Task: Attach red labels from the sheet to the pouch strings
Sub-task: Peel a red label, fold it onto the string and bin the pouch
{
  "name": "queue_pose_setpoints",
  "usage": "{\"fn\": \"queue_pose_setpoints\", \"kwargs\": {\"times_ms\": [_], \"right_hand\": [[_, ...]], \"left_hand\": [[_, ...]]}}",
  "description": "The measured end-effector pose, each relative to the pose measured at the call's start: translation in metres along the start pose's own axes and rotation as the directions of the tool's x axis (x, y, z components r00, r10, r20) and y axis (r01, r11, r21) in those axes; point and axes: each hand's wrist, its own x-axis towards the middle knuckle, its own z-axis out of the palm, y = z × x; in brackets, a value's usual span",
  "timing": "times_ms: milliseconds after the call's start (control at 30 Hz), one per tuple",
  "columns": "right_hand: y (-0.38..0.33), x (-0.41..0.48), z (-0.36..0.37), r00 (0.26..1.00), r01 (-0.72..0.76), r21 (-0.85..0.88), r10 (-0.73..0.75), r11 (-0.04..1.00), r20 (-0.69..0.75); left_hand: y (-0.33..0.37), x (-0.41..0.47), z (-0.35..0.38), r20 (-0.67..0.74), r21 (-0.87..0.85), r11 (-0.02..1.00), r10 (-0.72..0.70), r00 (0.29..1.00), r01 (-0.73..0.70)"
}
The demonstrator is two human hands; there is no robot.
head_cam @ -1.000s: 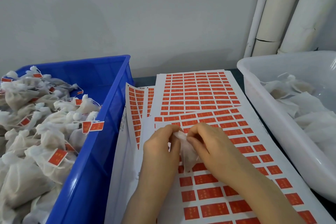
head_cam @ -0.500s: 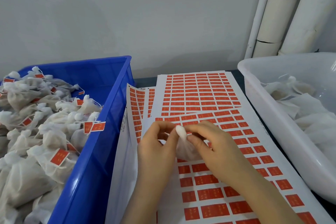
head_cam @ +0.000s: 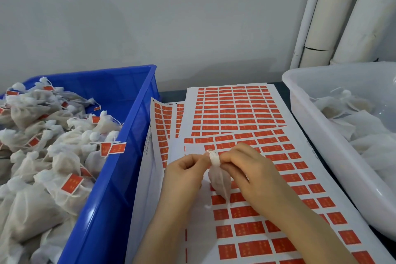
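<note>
A small white mesh pouch (head_cam: pixel 219 180) hangs between my two hands above the sheet of red labels (head_cam: pixel 285 180). My left hand (head_cam: pixel 184 174) pinches the gathered top of the pouch from the left. My right hand (head_cam: pixel 248 173) pinches the same top from the right, fingers curled round it. A thin white string dangles below the pouch over the sheet. Some labels near the sheet's upper left are gone, leaving white gaps.
A blue bin (head_cam: pixel 120 156) on the left holds several pouches with red labels on their strings. A white tub (head_cam: pixel 321 139) on the right holds unlabelled pouches. More label sheets (head_cam: pixel 233 109) lie behind. A wall and white pipes (head_cam: pixel 325 17) stand at the back.
The pouch has been turned upright, its gathered top now up between my fingertips and its body hanging down. My hands stayed over the same part of the sheet.
</note>
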Motion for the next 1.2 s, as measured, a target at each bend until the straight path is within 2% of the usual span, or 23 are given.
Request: {"fn": "queue_pose_setpoints", "kwargs": {"times_ms": [167, 333, 533, 633, 833, 967, 1033, 1133, 1200], "right_hand": [[0.0, -0.001, 0.0, 0.999, 0.032, -0.022, -0.032, 0.999, 0.004], [-0.001, -0.002, 0.002, 0.999, 0.017, -0.037, -0.018, 0.999, -0.029], [-0.003, -0.003, 0.007, 0.988, 0.029, -0.109, -0.045, 0.994, -0.147], [-0.003, -0.002, 0.005, 0.985, 0.053, -0.103, -0.068, 0.993, -0.157], [-0.003, -0.001, 0.003, 0.983, 0.062, -0.151, -0.087, 0.987, -0.161], [-0.003, -0.001, 0.005, 0.976, 0.094, -0.206, -0.131, 0.974, -0.176], [-0.003, -0.001, 0.007, 0.975, 0.074, -0.182, -0.109, 0.981, -0.193], [-0.007, 0.001, 0.009, 0.984, -0.059, 0.034, 0.064, 0.998, -0.166], [-0.008, 0.0, 0.011, 0.985, -0.119, 0.111, 0.131, 0.987, -0.109]], "left_hand": [[0.0, -0.001, -0.004, 0.13, -0.166, 0.978, -0.103, 0.986, 0.124], [-0.001, 0.002, 0.0, 0.008, -0.111, 0.989, -0.094, 0.996, 0.095], [0.003, -0.001, -0.006, 0.188, -0.313, 0.933, -0.121, 0.975, 0.176], [0.004, -0.003, -0.008, 0.217, -0.363, 0.906, -0.145, 0.965, 0.218], [0.003, -0.001, -0.006, 0.197, -0.367, 0.904, -0.156, 0.968, 0.221], [0.002, -0.002, -0.002, 0.092, -0.225, 0.965, -0.116, 0.989, 0.134], [0.002, -0.002, -0.001, 0.055, -0.196, 0.974, -0.104, 0.993, 0.113], [0.001, -0.001, 0.001, 0.043, -0.189, 0.975, -0.107, 0.993, 0.113], [0.001, -0.001, 0.002, 0.013, -0.148, 0.984, -0.095, 0.995, 0.096]]}}
